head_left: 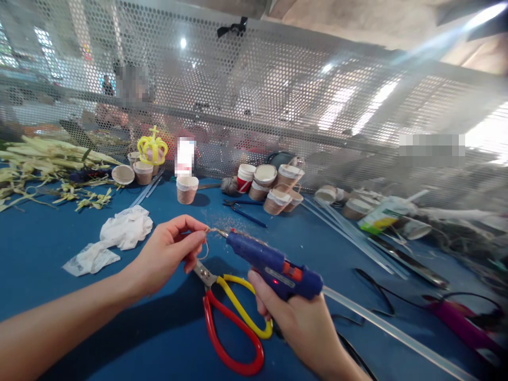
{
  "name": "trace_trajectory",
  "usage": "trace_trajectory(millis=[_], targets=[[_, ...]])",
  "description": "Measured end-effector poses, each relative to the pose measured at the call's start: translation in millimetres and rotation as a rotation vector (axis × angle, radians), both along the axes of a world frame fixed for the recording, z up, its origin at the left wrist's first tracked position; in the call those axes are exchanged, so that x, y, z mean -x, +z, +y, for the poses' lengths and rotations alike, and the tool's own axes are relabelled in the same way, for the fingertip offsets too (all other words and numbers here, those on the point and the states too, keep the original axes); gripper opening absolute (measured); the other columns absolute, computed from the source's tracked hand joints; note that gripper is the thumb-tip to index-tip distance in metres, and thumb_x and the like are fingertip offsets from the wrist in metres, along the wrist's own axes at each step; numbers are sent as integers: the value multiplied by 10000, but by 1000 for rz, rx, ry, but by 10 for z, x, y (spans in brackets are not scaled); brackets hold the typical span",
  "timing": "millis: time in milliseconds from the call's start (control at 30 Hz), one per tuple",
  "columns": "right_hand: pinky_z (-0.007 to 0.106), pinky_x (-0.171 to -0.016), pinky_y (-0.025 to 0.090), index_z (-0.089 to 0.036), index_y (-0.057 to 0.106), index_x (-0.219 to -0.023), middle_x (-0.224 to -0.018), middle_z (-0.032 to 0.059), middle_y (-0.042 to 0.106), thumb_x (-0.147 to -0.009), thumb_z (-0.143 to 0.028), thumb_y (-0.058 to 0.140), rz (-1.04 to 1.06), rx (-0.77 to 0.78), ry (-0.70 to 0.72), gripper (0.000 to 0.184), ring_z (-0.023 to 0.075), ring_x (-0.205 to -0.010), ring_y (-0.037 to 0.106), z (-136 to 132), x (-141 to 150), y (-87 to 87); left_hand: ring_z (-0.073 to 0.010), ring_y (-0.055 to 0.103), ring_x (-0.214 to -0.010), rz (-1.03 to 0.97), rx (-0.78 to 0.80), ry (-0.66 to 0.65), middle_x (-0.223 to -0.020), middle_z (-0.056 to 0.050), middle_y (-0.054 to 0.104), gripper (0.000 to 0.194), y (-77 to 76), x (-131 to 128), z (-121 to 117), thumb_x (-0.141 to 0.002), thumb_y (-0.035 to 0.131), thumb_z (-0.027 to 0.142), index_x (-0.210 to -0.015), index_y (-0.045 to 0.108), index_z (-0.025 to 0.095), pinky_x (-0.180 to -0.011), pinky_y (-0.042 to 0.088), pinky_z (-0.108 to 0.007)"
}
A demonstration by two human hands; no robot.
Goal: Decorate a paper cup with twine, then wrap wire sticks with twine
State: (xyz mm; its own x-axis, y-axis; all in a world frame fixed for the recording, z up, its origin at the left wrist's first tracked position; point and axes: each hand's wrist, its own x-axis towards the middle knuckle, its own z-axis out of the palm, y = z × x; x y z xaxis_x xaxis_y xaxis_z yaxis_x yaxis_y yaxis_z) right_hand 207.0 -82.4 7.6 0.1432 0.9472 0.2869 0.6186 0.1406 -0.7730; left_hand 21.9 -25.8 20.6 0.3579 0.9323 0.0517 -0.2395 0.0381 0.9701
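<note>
My left hand (174,244) pinches a thin piece of twine (207,248) between thumb and fingers, its loose end curling down. My right hand (301,323) is wrapped around the handle of a blue hot glue gun (273,262), which has a small red light lit. The gun's metal nozzle points left, at or very near the twine's tip; whether they touch I cannot tell. A long clear glue stick (397,330) runs out of the gun's back. Beneath both hands lie scissors (234,330) with one red and one yellow handle, their blades partly hidden by my left hand.
Crumpled white plastic (126,227) lies left. Behind stand a small pot (186,190), pliers (248,211), a yellow crown-shaped piece (153,147) and several more pots (277,200). Glue sticks (349,233), a knife (408,262) and a purple power strip (464,328) are right. Perforated metal screens (254,90) the back.
</note>
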Motion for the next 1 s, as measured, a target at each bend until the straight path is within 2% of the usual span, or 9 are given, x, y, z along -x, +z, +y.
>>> trace_trajectory(millis=[233, 433, 667, 800, 1000], targets=[[208, -364, 394, -186, 448, -447, -352, -38, 430, -721, -406, 525, 145, 136, 17, 360, 85, -324, 415, -78, 65, 104, -26, 378, -376, 55, -14, 38, -478, 83, 439, 129, 4, 21, 37, -745, 551, 260, -788, 503, 148, -378, 296, -156], [207, -430, 414, -174, 438, -415, -364, -23, 444, -744, -413, 504, 153, 150, 63, 412, 81, -359, 429, -73, 41, 163, -23, 377, -366, 84, -1, 17, -478, 87, 437, 120, 11, 14, 29, -750, 538, 257, -774, 491, 149, -375, 291, -155], [193, -407, 386, -162, 454, -447, -360, -31, 436, -744, -419, 513, 215, 217, 100, 396, 68, -349, 404, -77, 34, 185, -23, 374, -359, 96, -4, 32, -474, 89, 434, 134, 26, 15, 28, -739, 548, 258, -783, 494, 144, -374, 295, -159], [192, -385, 382, -158, 514, -547, -371, -39, 449, -736, -437, 515, 251, 198, 89, 337, 73, -344, 407, -69, 30, 202, -25, 372, -365, 96, 4, 20, -485, 86, 435, 135, 29, 8, 23, -727, 558, 257, -765, 491, 146, -374, 297, -163], [181, -374, 369, -156, 486, -511, -360, -46, 422, -737, -440, 519, 243, 239, 109, 364, 60, -335, 387, -69, 39, 214, -30, 380, -369, 122, -14, 35, -489, 88, 435, 135, 30, 13, 31, -738, 543, 277, -770, 489, 157, -384, 303, -171]])
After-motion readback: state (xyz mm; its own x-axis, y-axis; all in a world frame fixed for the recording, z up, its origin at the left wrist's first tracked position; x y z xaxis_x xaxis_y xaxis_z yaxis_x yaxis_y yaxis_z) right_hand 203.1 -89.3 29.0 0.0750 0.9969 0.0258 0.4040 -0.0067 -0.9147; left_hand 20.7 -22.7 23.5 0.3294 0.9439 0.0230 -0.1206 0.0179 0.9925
